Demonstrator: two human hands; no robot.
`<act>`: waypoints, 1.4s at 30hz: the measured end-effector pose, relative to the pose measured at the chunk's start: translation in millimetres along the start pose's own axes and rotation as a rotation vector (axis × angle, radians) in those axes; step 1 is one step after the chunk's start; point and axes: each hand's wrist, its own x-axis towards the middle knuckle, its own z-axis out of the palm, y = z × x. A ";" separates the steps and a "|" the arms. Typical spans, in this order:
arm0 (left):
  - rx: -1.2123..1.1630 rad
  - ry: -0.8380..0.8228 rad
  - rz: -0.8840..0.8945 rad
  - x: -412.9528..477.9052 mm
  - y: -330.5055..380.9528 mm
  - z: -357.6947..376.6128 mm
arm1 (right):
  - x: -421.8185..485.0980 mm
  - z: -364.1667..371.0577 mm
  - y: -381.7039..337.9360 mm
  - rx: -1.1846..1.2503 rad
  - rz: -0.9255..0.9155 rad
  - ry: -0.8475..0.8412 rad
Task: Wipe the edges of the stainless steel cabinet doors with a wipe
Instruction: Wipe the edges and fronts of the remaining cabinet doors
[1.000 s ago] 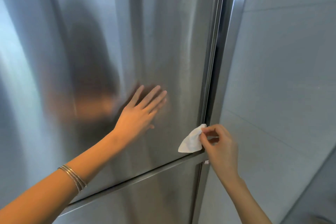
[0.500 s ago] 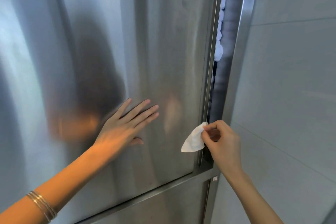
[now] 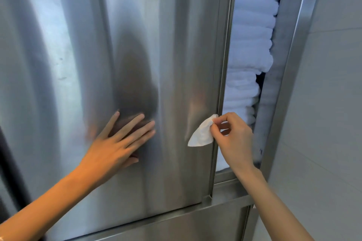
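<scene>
The steel door [image 3: 156,55] stands ajar beside a grey wall [image 3: 333,103], with stacked white towels [image 3: 252,45] showing in the gap. The left hand [image 3: 115,146] lies spread flat on the door; the right hand [image 3: 235,139] pinches a wipe [image 3: 201,135] at the door's edge.

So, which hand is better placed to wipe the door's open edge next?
The right hand: it pinches the white wipe right beside the cabinet door's open edge. The left hand lies flat on the door's face, away from that edge, holding nothing.
</scene>
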 end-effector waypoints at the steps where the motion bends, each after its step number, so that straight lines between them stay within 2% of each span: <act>1: 0.008 0.016 0.000 -5.1 -2.8 -0.3 | 2.7 0.7 -1.5 -0.007 -0.010 0.003; 4: -0.013 0.043 -0.008 -9.8 -11.3 -5.0 | 13.1 0.1 -6.9 -0.009 -0.060 0.034; 9: -0.071 0.204 -0.031 28.7 -25.1 -26.1 | 39.5 1.2 -27.4 -0.023 -0.226 0.100; 13: -0.041 0.242 -0.046 71.8 -46.0 -40.0 | 75.1 10.8 -49.2 -0.226 -0.518 0.274; 17: 0.014 0.252 -0.131 113.7 -82.7 -55.5 | 116.3 30.3 -80.8 -0.240 -0.643 0.425; 20: 0.024 0.254 -0.155 129.0 -101.7 -57.7 | 126.3 50.1 -96.3 -0.183 -0.721 0.387; 24: 0.064 0.291 -0.141 126.1 -108.6 -49.1 | 121.7 58.3 -83.3 -0.037 -0.731 0.213; 26: 0.073 0.306 -0.137 125.6 -110.9 -48.6 | 119.0 55.7 -71.9 -0.079 -0.763 0.112; 28: 0.061 0.322 -0.131 125.9 -111.7 -49.8 | 119.0 54.8 -64.6 -0.135 -0.781 0.082; 31: 0.027 0.369 -0.127 126.4 -109.8 -52.6 | 126.3 54.8 -66.1 -0.177 -0.790 0.130; 35: -0.009 0.448 -0.121 135.3 -114.9 -63.4 | 152.0 50.0 -84.5 -0.190 -0.915 0.245; 38: 0.025 0.461 -0.157 149.8 -132.1 -76.9 | 183.7 45.1 -108.2 -0.115 -0.873 0.286; 42: 0.068 0.420 -0.213 175.6 -153.3 -90.6 | 200.5 42.9 -121.9 -0.158 -0.876 0.304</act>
